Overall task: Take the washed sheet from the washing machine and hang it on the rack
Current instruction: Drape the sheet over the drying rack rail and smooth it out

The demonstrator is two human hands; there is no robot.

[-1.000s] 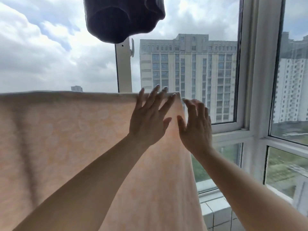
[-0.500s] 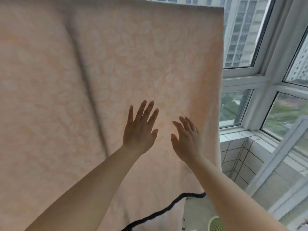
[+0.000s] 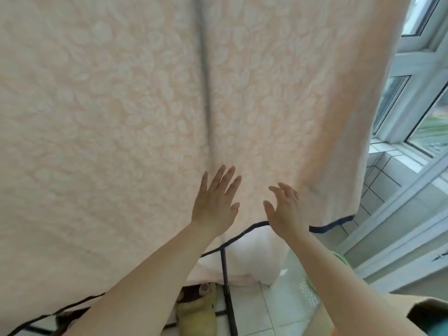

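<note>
The peach sheet (image 3: 121, 117) with a leaf pattern and a dark trim along its hem hangs in front of me and fills most of the view. A vertical bar of the rack shows as a grey shadow behind it. My left hand (image 3: 215, 202) lies flat on the sheet's lower part with fingers spread. My right hand (image 3: 284, 209) hovers just beside it near the hem, fingers straight and holding nothing. A black leg of the rack (image 3: 228, 287) stands below the hem.
White-framed windows (image 3: 412, 81) and a tiled sill (image 3: 383, 170) run along the right. On the tiled floor lie yellowish slippers (image 3: 196, 311) and a pale green basket (image 3: 308, 294). More peach fabric (image 3: 254, 258) hangs behind the rack leg.
Both hands have slid down the sheet from its top edge to near the hem. My view has dropped from the sky and buildings to the floor.
</note>
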